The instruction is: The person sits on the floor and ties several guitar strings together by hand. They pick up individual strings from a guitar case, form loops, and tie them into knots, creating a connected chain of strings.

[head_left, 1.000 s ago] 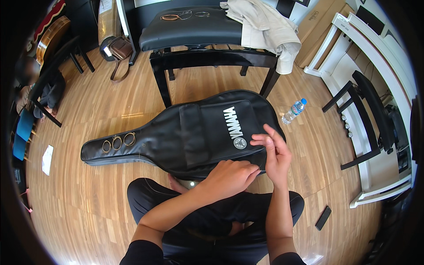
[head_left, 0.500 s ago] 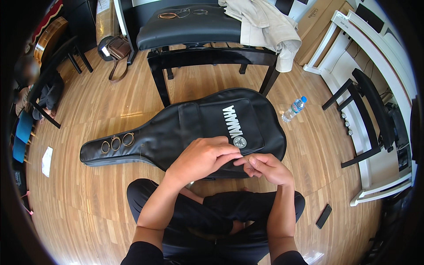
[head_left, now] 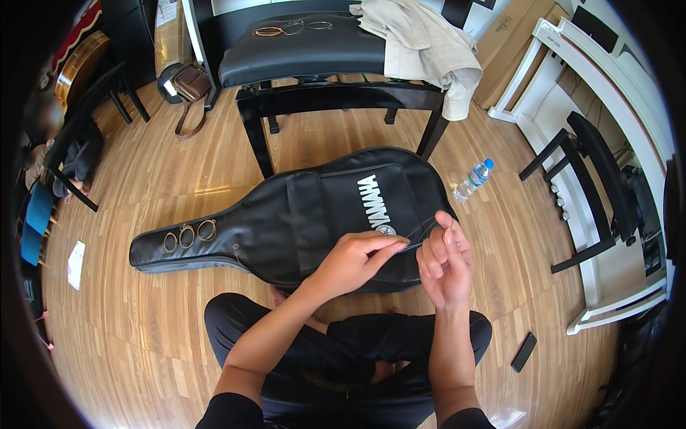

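A thin string was held between both hands above the guitar bag.

The string (head_left: 421, 232) was pinched taut by the left hand (head_left: 355, 261) and right hand (head_left: 444, 266), both grips closed, over the black guitar bag (head_left: 300, 214) laid flat on the floor.

Wood floor (head_left: 143, 322), black bench (head_left: 321, 57), white furniture (head_left: 572, 143).

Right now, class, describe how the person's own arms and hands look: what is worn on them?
Both forearms are bare. Short black sleeves show only at the upper arms near the lower edge. The left hand and right hand wear no gloves; no rings or watch are visible.
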The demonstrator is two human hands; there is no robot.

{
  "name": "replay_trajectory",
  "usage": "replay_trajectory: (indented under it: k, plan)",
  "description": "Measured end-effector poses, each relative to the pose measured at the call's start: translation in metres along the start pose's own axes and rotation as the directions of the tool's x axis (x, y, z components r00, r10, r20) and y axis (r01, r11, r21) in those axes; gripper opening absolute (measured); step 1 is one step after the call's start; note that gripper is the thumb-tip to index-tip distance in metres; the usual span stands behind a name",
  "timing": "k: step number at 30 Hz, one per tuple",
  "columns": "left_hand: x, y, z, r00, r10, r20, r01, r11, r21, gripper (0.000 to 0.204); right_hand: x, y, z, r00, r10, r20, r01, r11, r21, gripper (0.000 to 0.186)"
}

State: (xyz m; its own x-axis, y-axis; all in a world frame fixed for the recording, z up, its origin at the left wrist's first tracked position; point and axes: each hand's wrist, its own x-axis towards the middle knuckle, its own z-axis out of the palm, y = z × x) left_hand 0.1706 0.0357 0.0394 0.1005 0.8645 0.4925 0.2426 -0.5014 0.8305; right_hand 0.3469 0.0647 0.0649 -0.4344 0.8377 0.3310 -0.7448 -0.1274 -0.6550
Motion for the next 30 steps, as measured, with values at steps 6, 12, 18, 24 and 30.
replay_trajectory:
  k: [6, 12, 18, 24, 30]
  plan:
    - [-0.008, 0.018, 0.011, 0.985, -0.001, 0.174, -0.052, 0.954, 0.296, 0.015, 0.001, 0.016, 0.012, 0.911, -0.41, -0.03, 0.258, 0.627, -0.736, 0.033]
    - [-0.013, 0.046, 0.001, 0.934, -0.129, 0.334, -0.021, 0.911, 0.411, 0.014, -0.004, 0.022, 0.008, 0.9, -0.425, 0.098, 0.282, 0.397, -0.873, 0.03]
    - [-0.016, 0.054, -0.007, 0.889, -0.219, 0.403, -0.012, 0.868, 0.497, 0.017, -0.001, 0.027, 0.02, 0.923, -0.378, -0.079, 0.279, 0.795, -0.539, 0.034]
    - [-0.017, 0.06, -0.013, 0.886, -0.236, 0.4, -0.016, 0.845, 0.534, 0.016, -0.001, 0.013, 0.011, 0.964, -0.264, 0.014, 0.171, 0.582, -0.795, 0.031]
    - [-0.016, 0.064, -0.042, 0.973, -0.04, 0.229, -0.095, 0.833, 0.546, 0.009, -0.003, -0.002, 0.011, 0.941, 0.34, -0.003, -0.164, 0.447, -0.879, 0.026]
